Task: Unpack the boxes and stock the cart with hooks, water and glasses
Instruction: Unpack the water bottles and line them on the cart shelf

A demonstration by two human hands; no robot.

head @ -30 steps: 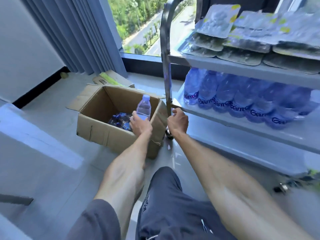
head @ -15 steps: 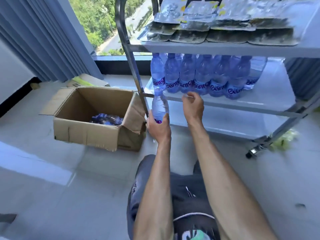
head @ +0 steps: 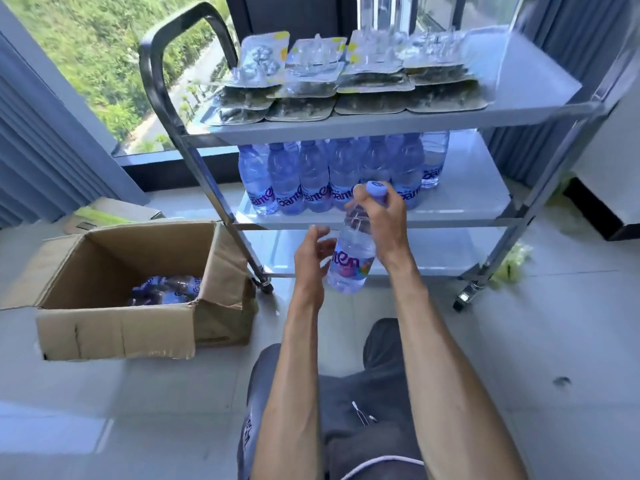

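We are crouched in front of a steel cart [head: 377,124], holding one water bottle [head: 353,252] in the air just in front of its middle shelf [head: 478,188]. Half a second ago our left hand alone gripped this bottle by its body; now our right hand [head: 384,226] has taken over, its fingers curled around the bottle's neck and shoulder just under the cap [head: 376,188]. Our left hand [head: 311,259] has loosened, its fingers spread and relaxed beside the label, perhaps brushing it, but not gripping. The hands are close together, one on each side of the bottle.

We read this as a hand-over: the right hand is better placed to set the bottle on the shelf, and the left is freed to go back to the open cardboard box [head: 114,306] on the floor to our left, where a few more bottles [head: 166,291] lie.

The bottle's long axis runs nearly upright, tilted slightly: the cap points up and a little to the right, towards the shelf, and the base points down and to the left, towards us. A row of bottles [head: 332,178] already stands on the shelf's left half, with bare shelf to the right. Blister packs [head: 346,81] lie across the top shelf.
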